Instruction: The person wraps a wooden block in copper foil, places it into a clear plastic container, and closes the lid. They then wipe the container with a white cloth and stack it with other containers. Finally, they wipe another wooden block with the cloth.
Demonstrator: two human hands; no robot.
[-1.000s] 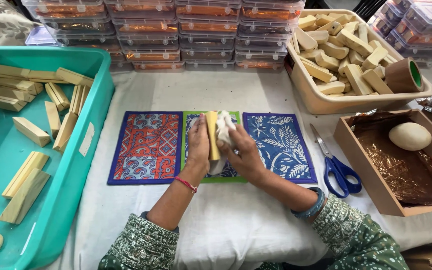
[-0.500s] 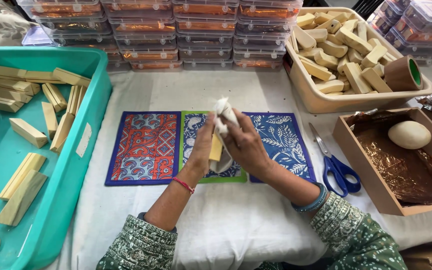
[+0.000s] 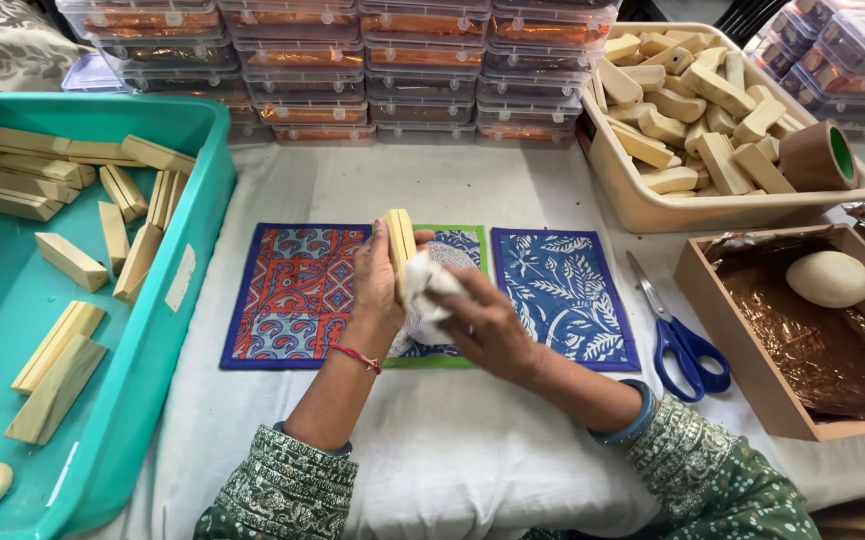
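Item in hand: a pale wooden block (image 3: 398,250), which I log as held upright in the left hand (image 3: 376,290), fingers wrapped round its lower part, long axis standing near vertical with the top end clear above the thumb. It sits over the middle patterned mat (image 3: 452,300), green-bordered, on the white-covered tabletop (image 3: 472,450). Right hand (image 3: 482,325): clenched round a crumpled white cloth (image 3: 424,290), pressed against the block's right face; I cannot quite tell whether the cloth wraps behind the block. So the block lies immediately left of the right hand, touching the cloth. Nearby: teal tub (image 3: 152,300) of long blocks well to the left, beige bin (image 3: 652,205) of shaped pieces at far right, blue-handled scissors (image 3: 687,345) beside the blue mat (image 3: 562,295).
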